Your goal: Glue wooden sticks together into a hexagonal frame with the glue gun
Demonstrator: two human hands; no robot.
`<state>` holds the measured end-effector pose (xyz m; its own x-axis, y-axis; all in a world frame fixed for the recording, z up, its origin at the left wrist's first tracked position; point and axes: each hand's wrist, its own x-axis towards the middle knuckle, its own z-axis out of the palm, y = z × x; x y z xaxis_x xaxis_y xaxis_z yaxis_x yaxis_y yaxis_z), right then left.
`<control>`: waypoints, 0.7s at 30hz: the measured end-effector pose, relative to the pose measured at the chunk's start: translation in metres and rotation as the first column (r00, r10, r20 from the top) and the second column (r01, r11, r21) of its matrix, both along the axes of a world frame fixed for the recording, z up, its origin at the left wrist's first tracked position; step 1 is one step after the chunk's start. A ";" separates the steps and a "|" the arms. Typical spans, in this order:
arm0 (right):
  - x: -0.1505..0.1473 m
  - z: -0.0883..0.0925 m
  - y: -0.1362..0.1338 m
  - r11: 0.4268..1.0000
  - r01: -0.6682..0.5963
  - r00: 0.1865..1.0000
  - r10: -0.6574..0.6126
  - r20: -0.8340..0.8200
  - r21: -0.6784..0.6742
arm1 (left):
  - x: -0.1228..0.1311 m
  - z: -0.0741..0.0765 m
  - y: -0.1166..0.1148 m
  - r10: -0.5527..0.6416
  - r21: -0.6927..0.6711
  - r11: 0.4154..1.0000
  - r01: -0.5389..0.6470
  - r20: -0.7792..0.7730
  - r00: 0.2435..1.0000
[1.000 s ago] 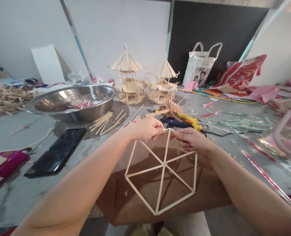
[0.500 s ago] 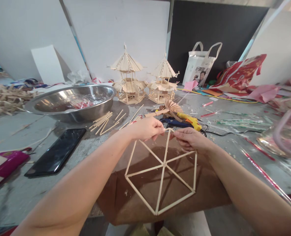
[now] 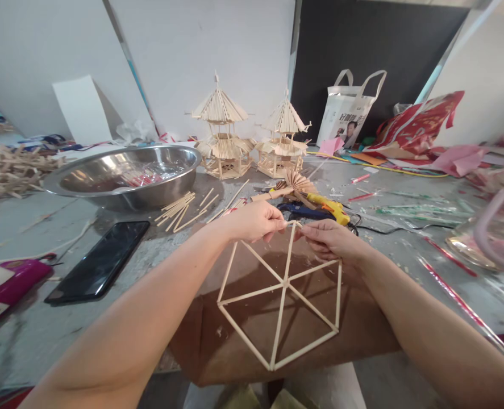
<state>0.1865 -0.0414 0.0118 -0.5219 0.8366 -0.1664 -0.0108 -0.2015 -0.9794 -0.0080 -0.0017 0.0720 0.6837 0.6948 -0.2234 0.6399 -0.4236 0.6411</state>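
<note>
A hexagonal frame of thin wooden sticks (image 3: 284, 284), with spokes meeting at its centre, is held above a brown board. My left hand (image 3: 258, 221) pinches the frame's far edge, just left of its top corner. On the other side of that corner my right hand (image 3: 326, 238) is closed on the frame too. Fingers of both hands hide parts of the far sticks. Just beyond the hands lies a yellow and blue glue gun (image 3: 330, 209), beside a folded paper fan (image 3: 296, 183).
Two stick pagodas (image 3: 220, 130) stand at the back. To the left are a steel basin (image 3: 158, 190), loose sticks (image 3: 177, 210), a black phone (image 3: 100, 261) and a magenta power strip (image 3: 19, 289). Plastic-wrapped red straws (image 3: 452, 295) lie at right. A white bag (image 3: 341, 113) leans behind.
Both hands keep the same grip on the frame. The whole view has shifted very slightly; nothing else has visibly moved.
</note>
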 end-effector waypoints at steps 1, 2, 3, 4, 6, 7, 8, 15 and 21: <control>0.000 0.000 0.000 1.000 0.001 1.000 -0.001 0.003 0.002 | 0.000 0.000 0.000 0.002 0.000 1.000 -0.002 -0.003 1.000; 0.000 0.000 0.000 1.000 0.001 1.000 -0.001 0.005 0.003 | 0.000 0.000 0.000 0.005 0.001 1.000 -0.005 -0.007 1.000; 0.000 0.000 0.000 1.000 0.000 1.000 0.000 0.008 0.003 | 0.000 0.001 0.000 0.009 0.002 1.000 -0.009 -0.010 1.000; 0.000 0.000 0.000 1.000 -0.002 1.000 0.002 0.010 0.002 | 0.001 0.001 0.000 0.012 0.004 1.000 -0.012 -0.012 1.000; 0.000 0.001 0.000 1.000 0.000 1.000 0.000 0.013 0.000 | 0.000 0.001 -0.001 0.013 0.006 1.000 -0.013 -0.013 1.000; 0.000 0.001 0.000 1.000 0.000 1.000 0.000 0.014 -0.002 | 0.000 0.001 0.000 0.012 0.005 1.000 -0.012 -0.011 1.000; 0.000 0.001 0.000 1.000 0.001 1.000 -0.001 0.014 -0.005 | 0.000 0.000 0.000 0.010 0.003 1.000 -0.010 -0.009 1.000; -0.002 0.000 -0.001 1.000 -0.021 1.000 0.021 -0.014 -0.010 | 0.004 -0.002 -0.001 -0.033 0.004 0.999 0.034 -0.036 0.999; 0.000 0.002 -0.001 1.000 0.012 1.000 -0.012 0.005 0.018 | 0.000 0.002 0.003 -0.036 0.007 0.999 0.036 -0.040 0.999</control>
